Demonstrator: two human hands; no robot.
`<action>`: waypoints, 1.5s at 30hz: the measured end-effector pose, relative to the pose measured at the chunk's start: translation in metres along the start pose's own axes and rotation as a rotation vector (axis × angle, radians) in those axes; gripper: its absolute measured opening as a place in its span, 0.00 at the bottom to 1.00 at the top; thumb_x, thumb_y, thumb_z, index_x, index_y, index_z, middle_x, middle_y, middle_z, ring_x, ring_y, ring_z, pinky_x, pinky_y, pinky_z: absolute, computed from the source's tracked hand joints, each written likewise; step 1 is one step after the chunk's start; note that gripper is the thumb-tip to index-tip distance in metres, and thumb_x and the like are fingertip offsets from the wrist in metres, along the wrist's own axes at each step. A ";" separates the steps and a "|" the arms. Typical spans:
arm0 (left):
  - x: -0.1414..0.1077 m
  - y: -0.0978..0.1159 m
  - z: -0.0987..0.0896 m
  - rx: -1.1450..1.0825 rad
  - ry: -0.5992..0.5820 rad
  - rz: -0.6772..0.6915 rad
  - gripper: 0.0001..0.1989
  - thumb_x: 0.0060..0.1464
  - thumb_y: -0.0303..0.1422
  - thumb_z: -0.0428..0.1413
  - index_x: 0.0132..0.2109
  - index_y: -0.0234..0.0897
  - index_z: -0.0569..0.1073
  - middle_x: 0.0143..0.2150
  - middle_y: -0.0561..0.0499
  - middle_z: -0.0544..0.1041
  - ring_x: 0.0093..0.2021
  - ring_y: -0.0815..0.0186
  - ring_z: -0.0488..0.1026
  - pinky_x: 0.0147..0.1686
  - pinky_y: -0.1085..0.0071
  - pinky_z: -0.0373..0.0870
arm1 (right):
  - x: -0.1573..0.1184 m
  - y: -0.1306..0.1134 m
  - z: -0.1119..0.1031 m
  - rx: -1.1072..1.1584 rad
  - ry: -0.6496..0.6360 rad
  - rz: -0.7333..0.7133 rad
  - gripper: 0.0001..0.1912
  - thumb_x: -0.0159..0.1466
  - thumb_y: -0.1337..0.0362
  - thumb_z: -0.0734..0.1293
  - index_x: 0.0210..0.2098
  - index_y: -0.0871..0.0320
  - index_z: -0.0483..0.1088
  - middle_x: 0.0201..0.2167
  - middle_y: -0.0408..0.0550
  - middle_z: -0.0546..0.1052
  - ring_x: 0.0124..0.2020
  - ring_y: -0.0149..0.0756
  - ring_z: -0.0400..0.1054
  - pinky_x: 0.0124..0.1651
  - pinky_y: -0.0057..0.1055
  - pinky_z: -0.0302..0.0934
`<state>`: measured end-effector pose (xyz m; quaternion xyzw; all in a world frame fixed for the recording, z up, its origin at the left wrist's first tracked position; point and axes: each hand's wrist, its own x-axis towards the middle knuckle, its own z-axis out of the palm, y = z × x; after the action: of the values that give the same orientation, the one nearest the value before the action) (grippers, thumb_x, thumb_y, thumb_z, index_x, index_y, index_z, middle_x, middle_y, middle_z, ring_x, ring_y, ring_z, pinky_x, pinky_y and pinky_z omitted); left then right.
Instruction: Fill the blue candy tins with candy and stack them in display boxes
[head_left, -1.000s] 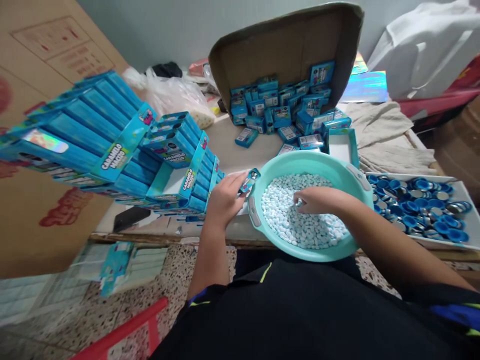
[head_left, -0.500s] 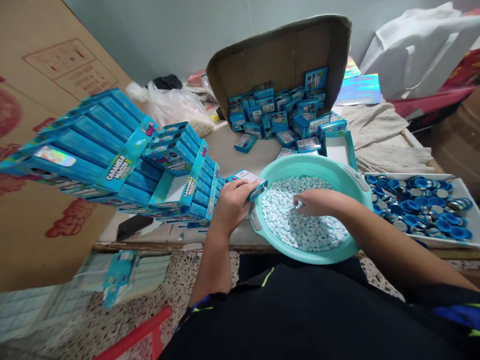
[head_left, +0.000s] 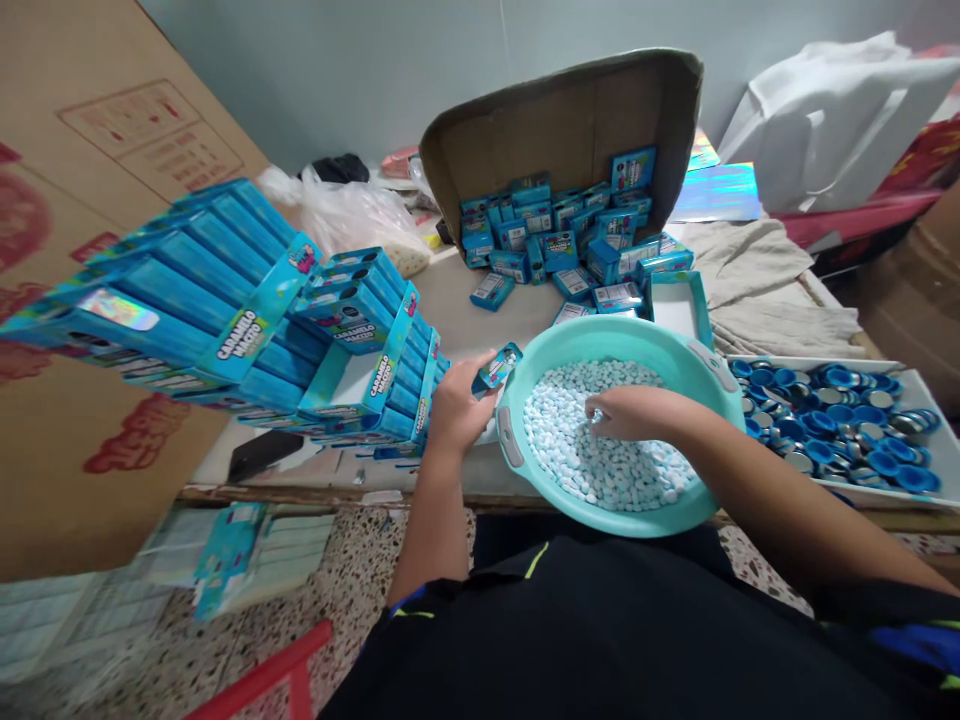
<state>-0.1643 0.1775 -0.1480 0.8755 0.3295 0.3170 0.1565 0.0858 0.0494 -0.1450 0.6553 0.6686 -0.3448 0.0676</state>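
Observation:
My left hand (head_left: 454, 405) is closed around a small blue candy box (head_left: 498, 369), tilted just off the left rim of the turquoise basin (head_left: 555, 350). Inside the basin lies a bed of small white and pale blue candies (head_left: 622, 470). My right hand (head_left: 622, 412) reaches in from the right, its fingers curled together down at the candies; how many they grip is hidden. Left of my left hand stand stacked blue display cartons (head_left: 360, 370) lettered "CARAMELO MACIZO", several filled with boxes like the one I hold.
Behind the basin, a tipped cardboard box (head_left: 555, 120) spills small blue boxes (head_left: 559, 250). An open blue tray (head_left: 679, 300) sits beside them. At right is a white tray (head_left: 926, 420) of blue-rimmed round pieces. A large carton (head_left: 172, 430) rises at left; a red bar (head_left: 262, 675) is below.
The candy box in my left hand has turned from lying flat to tilted, with a narrow end now facing up. My right hand stays among the candies. The view has shifted slightly.

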 end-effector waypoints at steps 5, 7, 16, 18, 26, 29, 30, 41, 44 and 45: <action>-0.018 -0.019 0.006 -0.016 0.072 -0.227 0.23 0.56 0.33 0.62 0.59 0.44 0.73 0.55 0.46 0.80 0.53 0.56 0.79 0.55 0.55 0.77 | 0.002 0.001 0.001 -0.007 -0.011 -0.014 0.18 0.67 0.57 0.64 0.54 0.58 0.73 0.44 0.54 0.80 0.42 0.47 0.74 0.36 0.35 0.59; -0.021 -0.026 0.008 -0.016 0.144 -0.281 0.22 0.57 0.34 0.62 0.59 0.44 0.73 0.54 0.45 0.80 0.53 0.56 0.79 0.54 0.55 0.77 | 0.003 0.001 0.001 -0.012 -0.004 -0.014 0.18 0.67 0.58 0.64 0.53 0.57 0.73 0.44 0.54 0.80 0.41 0.47 0.74 0.35 0.35 0.58; -0.021 -0.031 0.009 0.093 0.192 -0.306 0.17 0.57 0.27 0.58 0.53 0.39 0.76 0.62 0.40 0.73 0.65 0.52 0.70 0.67 0.50 0.67 | -0.001 0.001 0.001 0.016 -0.025 0.014 0.18 0.69 0.58 0.64 0.54 0.58 0.73 0.46 0.56 0.79 0.43 0.47 0.73 0.37 0.35 0.60; -0.021 -0.025 0.006 0.125 0.231 -0.255 0.14 0.59 0.27 0.57 0.52 0.38 0.76 0.66 0.39 0.69 0.67 0.52 0.67 0.68 0.48 0.65 | 0.000 0.003 0.003 0.012 -0.019 0.022 0.18 0.69 0.58 0.63 0.54 0.58 0.73 0.47 0.56 0.79 0.44 0.48 0.73 0.38 0.36 0.60; -0.024 0.030 0.001 0.014 0.187 0.138 0.10 0.66 0.30 0.50 0.43 0.41 0.77 0.47 0.49 0.82 0.53 0.65 0.78 0.62 0.54 0.72 | 0.007 0.011 0.010 0.002 -0.023 0.015 0.19 0.67 0.55 0.63 0.54 0.56 0.72 0.46 0.53 0.79 0.41 0.47 0.73 0.36 0.36 0.60; -0.028 0.058 0.018 -0.140 -0.204 0.326 0.12 0.67 0.30 0.49 0.49 0.44 0.77 0.49 0.50 0.82 0.51 0.67 0.78 0.57 0.61 0.74 | 0.008 0.010 0.012 -0.017 -0.025 -0.011 0.18 0.67 0.56 0.63 0.52 0.57 0.73 0.44 0.54 0.80 0.41 0.47 0.73 0.37 0.36 0.59; -0.028 0.065 0.025 -0.147 -0.347 0.370 0.13 0.67 0.31 0.49 0.53 0.44 0.76 0.49 0.50 0.82 0.51 0.66 0.78 0.55 0.62 0.74 | 0.008 0.009 0.012 -0.028 -0.022 -0.022 0.17 0.67 0.58 0.63 0.51 0.58 0.73 0.43 0.55 0.80 0.40 0.46 0.73 0.37 0.36 0.59; -0.017 0.071 0.040 0.083 -0.849 0.196 0.20 0.61 0.41 0.57 0.57 0.39 0.74 0.51 0.46 0.80 0.52 0.55 0.76 0.45 0.62 0.71 | 0.016 0.015 0.021 -0.138 -0.082 -0.033 0.10 0.63 0.59 0.67 0.39 0.57 0.76 0.40 0.54 0.80 0.39 0.48 0.73 0.38 0.37 0.59; -0.016 0.070 0.041 0.061 -0.853 0.182 0.20 0.62 0.41 0.56 0.57 0.40 0.74 0.54 0.47 0.80 0.54 0.55 0.76 0.47 0.61 0.70 | 0.016 0.015 0.020 -0.146 -0.097 -0.027 0.10 0.63 0.60 0.68 0.40 0.57 0.77 0.40 0.54 0.80 0.40 0.47 0.73 0.38 0.37 0.58; -0.016 0.070 0.042 0.052 -0.855 0.175 0.20 0.62 0.41 0.56 0.58 0.40 0.74 0.54 0.47 0.80 0.54 0.55 0.76 0.47 0.62 0.70 | 0.016 0.014 0.020 -0.148 -0.097 -0.031 0.10 0.63 0.60 0.68 0.40 0.57 0.77 0.40 0.54 0.80 0.40 0.47 0.73 0.38 0.37 0.58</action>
<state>-0.1127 0.1122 -0.1526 0.9563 0.1677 -0.0701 0.2292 0.0896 0.0502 -0.1740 0.6207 0.6984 -0.3268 0.1425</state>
